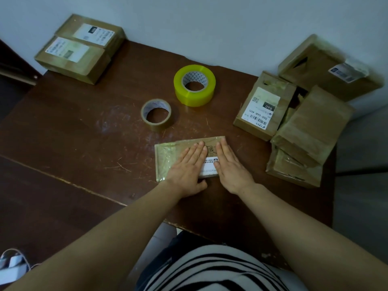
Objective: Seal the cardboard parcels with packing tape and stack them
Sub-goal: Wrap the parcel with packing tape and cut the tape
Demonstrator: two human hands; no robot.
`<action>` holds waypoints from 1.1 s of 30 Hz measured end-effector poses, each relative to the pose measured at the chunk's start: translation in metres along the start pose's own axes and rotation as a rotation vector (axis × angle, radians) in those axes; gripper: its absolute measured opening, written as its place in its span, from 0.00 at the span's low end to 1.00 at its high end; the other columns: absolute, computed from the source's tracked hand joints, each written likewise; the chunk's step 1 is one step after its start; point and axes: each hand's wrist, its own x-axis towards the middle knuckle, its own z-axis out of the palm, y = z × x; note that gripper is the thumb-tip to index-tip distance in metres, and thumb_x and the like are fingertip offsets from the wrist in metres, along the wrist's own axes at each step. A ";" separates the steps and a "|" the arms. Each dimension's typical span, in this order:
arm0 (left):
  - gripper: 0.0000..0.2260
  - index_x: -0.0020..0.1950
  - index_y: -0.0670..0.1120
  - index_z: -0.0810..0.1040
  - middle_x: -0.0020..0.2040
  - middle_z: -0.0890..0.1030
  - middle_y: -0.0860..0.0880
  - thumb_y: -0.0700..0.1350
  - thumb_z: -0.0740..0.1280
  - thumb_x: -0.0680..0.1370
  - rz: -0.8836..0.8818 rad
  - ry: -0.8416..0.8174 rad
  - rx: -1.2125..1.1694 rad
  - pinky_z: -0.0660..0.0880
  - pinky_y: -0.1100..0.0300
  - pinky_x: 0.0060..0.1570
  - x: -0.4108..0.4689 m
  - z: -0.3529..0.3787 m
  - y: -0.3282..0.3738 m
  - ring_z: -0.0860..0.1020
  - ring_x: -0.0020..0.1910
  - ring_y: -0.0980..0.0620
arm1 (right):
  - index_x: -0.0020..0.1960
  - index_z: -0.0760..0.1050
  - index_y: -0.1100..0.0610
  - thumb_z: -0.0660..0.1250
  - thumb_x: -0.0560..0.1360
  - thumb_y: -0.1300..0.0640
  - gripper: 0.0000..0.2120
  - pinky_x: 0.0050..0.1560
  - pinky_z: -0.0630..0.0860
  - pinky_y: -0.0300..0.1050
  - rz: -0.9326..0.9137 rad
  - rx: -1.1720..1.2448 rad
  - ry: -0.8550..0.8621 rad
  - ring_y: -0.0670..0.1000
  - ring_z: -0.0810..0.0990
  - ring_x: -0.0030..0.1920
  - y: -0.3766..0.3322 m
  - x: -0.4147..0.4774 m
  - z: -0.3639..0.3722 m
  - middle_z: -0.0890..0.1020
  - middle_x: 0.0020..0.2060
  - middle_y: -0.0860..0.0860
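- Dark brown worktop (84, 143) against a pale wall (210, 22) carries everything.
- Fingers (196, 151) of the left hand (186, 169) and the right hand (231, 164) lie straight and flat, side by side. They are released rather than curled, press down on the flat parcel (168, 158), and point away from the person.
- That parcel sits directly under both palms, near the front of the worktop. Its long axis runs left to right, across the fingers, with the right end swung slightly farther away. Glossy tape shows on its left part, and a white label (206, 171) peeks out between the hands.
- Beyond the fingertips two rolls lie on their flat sides. The small brown tape roll (159, 126) is closer, on the left hand's side; the big yellow tape roll (195, 97) is farther back.
- Far left by the wall, two labelled parcels form the stack (79, 49), and the left hand is the nearer one. If this parcel is done, its way there is probably away and to the left.
- On the right, a loose pile (310, 127) of parcels lies near the right hand, probably waiting for tape.
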 end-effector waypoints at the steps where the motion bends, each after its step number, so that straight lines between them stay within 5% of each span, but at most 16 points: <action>1: 0.44 0.76 0.43 0.33 0.77 0.33 0.45 0.61 0.60 0.76 0.003 -0.005 -0.003 0.31 0.56 0.72 0.000 0.000 -0.001 0.33 0.75 0.51 | 0.78 0.36 0.54 0.45 0.84 0.50 0.27 0.73 0.41 0.41 0.003 -0.003 -0.003 0.46 0.38 0.77 0.000 0.000 0.000 0.31 0.75 0.45; 33: 0.42 0.75 0.46 0.32 0.77 0.34 0.47 0.62 0.57 0.76 0.012 -0.019 -0.077 0.35 0.56 0.75 0.001 0.006 -0.003 0.34 0.76 0.52 | 0.78 0.37 0.55 0.46 0.84 0.49 0.28 0.74 0.43 0.41 0.008 -0.018 -0.010 0.47 0.43 0.77 -0.003 -0.002 -0.005 0.32 0.76 0.46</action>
